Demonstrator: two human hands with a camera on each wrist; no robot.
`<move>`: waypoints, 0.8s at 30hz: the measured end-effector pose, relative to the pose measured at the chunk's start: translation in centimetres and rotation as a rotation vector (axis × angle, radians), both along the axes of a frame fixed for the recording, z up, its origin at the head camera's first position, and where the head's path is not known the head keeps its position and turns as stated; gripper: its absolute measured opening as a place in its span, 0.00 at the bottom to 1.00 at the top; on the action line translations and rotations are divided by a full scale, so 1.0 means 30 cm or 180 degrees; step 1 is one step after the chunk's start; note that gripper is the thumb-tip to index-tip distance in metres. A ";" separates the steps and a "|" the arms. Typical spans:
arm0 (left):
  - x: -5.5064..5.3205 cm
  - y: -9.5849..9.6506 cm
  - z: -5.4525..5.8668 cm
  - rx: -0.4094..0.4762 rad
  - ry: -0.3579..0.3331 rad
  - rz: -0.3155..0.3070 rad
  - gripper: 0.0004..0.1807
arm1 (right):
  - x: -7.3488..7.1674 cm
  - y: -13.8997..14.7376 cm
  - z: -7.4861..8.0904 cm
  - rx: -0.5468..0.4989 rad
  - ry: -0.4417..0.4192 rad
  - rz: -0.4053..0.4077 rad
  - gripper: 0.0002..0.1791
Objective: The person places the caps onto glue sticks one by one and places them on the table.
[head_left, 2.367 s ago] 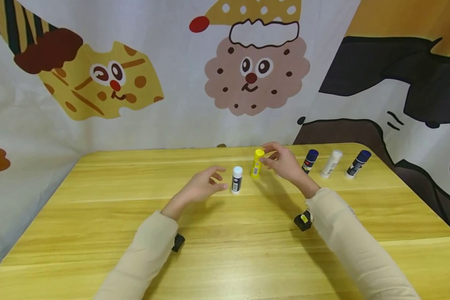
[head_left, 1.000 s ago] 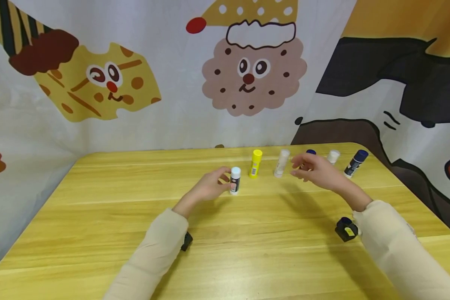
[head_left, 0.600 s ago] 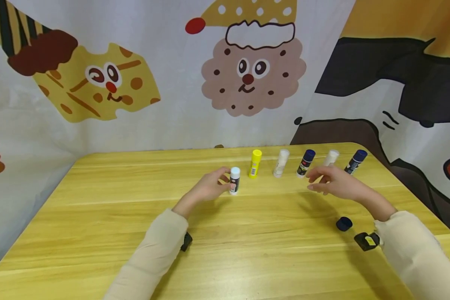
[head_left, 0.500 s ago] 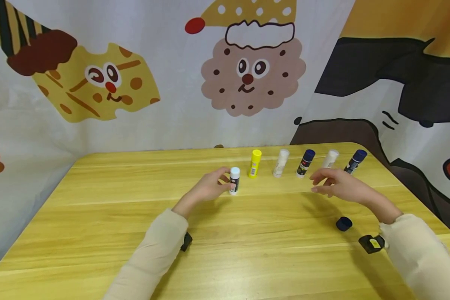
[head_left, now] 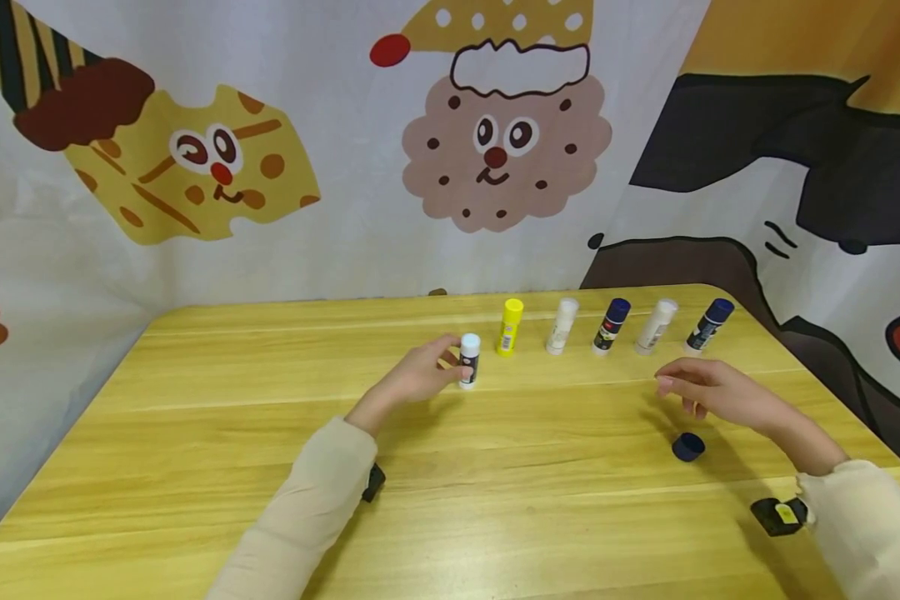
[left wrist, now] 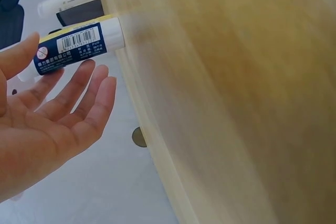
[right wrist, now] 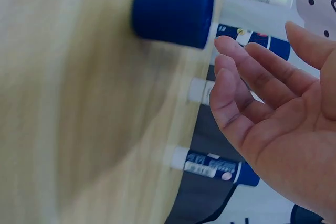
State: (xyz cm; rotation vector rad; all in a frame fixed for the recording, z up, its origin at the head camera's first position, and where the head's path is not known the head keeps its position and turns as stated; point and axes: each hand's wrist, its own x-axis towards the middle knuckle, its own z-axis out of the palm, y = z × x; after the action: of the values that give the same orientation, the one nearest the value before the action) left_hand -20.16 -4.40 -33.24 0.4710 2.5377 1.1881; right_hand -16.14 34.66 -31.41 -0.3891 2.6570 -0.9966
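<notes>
My left hand holds a glue stick with a white cap and dark blue label, upright on the table, between thumb and index finger. In the left wrist view this glue stick's barcode faces the camera, and the other fingers spread loosely below. Over the right side of the table hovers my right hand, relaxed and holding nothing. Just below it on the tabletop lies a loose dark blue cap, which looms large in the right wrist view.
A row of upright glue sticks runs along the back: yellow, white, dark blue, another white and another dark blue. Behind the wooden table hangs a cartoon-printed cloth.
From beside the yellow glue stick, my right hand has moved right and nearer the person, uncovering the back row and the blue cap. My left hand has closed in on the white-capped glue stick.
</notes>
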 end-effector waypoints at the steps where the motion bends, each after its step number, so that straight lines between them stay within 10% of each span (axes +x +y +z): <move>1: 0.001 0.000 0.001 0.0003 -0.0004 -0.0001 0.22 | 0.004 0.006 -0.004 -0.0013 -0.0027 -0.0028 0.22; 24: -0.011 0.013 0.015 -0.0120 0.0015 -0.0015 0.25 | 0.076 0.111 -0.068 -0.0475 -0.0588 0.0266 0.24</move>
State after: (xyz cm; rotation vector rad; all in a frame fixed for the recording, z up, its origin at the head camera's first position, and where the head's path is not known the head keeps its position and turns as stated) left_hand -20.49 -4.02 -32.80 0.4711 2.5566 1.1368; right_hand -13.86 38.00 -33.45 -0.4145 2.3916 -1.1493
